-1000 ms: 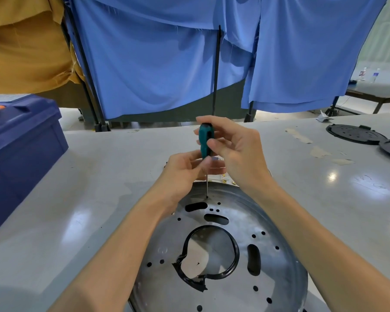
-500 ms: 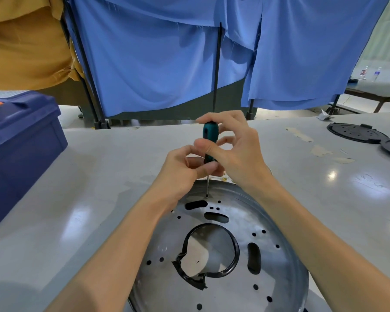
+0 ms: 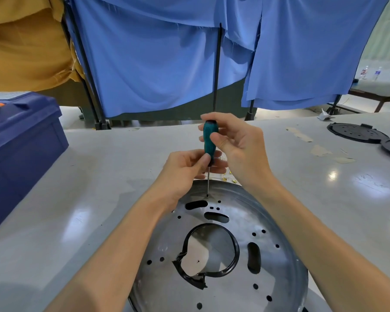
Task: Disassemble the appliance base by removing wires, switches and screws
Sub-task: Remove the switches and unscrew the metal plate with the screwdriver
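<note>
A screwdriver (image 3: pixel 209 140) with a teal handle stands upright between both hands, its thin shaft reaching down to a screw hole (image 3: pixel 207 195) near the far edge of the round metal appliance base (image 3: pixel 277 262). The right hand (image 3: pixel 239 149) grips the upper handle, thumb on the near side and fingers wrapped over the black cap. The left hand (image 3: pixel 185 167) pinches the lower end of the handle, just below the right hand, thumb tip pressed on the collar. The base lies flat on the grey bench (image 3: pixel 99 176) directly beneath both wrists, with a black ring (image 3: pixel 235 248) around its central opening, torn at the near-left. Left of the left hand, well apart, sits a dark blue crate (image 3: pixel 20 140). Right of the right hand, far off, lie 2 black discs (image 3: pixel 356 132) on the bench.
</note>
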Tool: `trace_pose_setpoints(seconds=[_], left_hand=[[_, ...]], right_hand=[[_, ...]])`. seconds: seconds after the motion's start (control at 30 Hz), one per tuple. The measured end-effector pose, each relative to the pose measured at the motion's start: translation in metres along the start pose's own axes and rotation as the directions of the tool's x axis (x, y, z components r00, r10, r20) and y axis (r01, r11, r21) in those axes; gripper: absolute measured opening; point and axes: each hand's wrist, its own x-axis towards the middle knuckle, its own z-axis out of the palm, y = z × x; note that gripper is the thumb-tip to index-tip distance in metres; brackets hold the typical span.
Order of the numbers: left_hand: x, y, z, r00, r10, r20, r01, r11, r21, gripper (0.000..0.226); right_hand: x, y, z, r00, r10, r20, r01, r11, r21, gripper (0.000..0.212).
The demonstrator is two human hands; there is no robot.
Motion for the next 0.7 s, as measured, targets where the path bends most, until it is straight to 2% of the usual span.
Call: trace_pose_setpoints(seconds=[0.07,0.1,0.17,0.27,0.33,0.4,0.43,0.5,0.6,0.7], left_hand=[[0.0001,-0.0018,0.0001,1.0,0.012,-0.019,-0.012,1.0,-0.003,0.014],[0.0006,-0.0033,-0.0006,0.999,0.024,-0.045,-0.025,1.0,-0.013,0.009],[0.0004,-0.0018,-0.0003,0.996,0.028,-0.088,-0.03,0.999,-0.022,0.016],[0.0008,-0.0016,-0.0001,0.999,-0.009,-0.039,0.009,1.0,-0.015,0.009],[0.0001,0.0006,0.0,0.999,-0.041,-0.009,0.041,0.999,-0.019,0.017],[-0.0002,-0.0006,-0.0011,1.0,-0.014,-0.018,0.014,1.0,-0.002,0.015],[-0.0005,0.0,-0.0012,0.999,0.002,-0.032,-0.002,1.0,-0.008,0.011],[-0.001,0.0008,-0.0011,0.997,0.01,-0.073,-0.012,1.0,-0.021,0.022],[-0.0004,0.0004,-0.0021,1.0,-0.013,-0.023,0.012,1.0,-0.027,0.011],[-0.0008,0.0011,-0.0024,1.0,-0.004,-0.004,0.004,1.0,0.004,0.02]], right_hand=[[-0.0003,0.0,0.001,1.0,-0.014,0.008,0.014,1.0,-0.016,0.025],[-0.0001,0.0001,0.0021,1.0,-0.025,0.004,0.026,0.998,-0.065,0.025],[-0.0006,0.0003,0.0038,0.999,-0.039,-0.004,0.038,0.99,-0.136,0.035],[-0.0012,-0.0013,0.0023,1.0,-0.018,-0.015,0.017,0.997,-0.073,0.044],[-0.0017,-0.0017,0.0005,1.0,-0.002,-0.008,0.002,0.999,-0.041,0.038],[-0.0013,-0.0019,0.0009,1.0,-0.024,0.007,0.024,0.996,-0.083,0.027],[-0.0011,-0.0023,0.0018,0.999,-0.035,0.012,0.036,0.992,-0.121,0.028],[-0.0009,-0.0022,0.0038,0.999,-0.039,0.01,0.04,0.987,-0.158,0.034],[-0.0009,-0.002,0.0017,1.0,-0.008,0.004,0.008,0.998,-0.058,0.043],[-0.0018,-0.002,0.0002,1.0,-0.004,0.018,0.005,0.999,-0.035,0.028]])
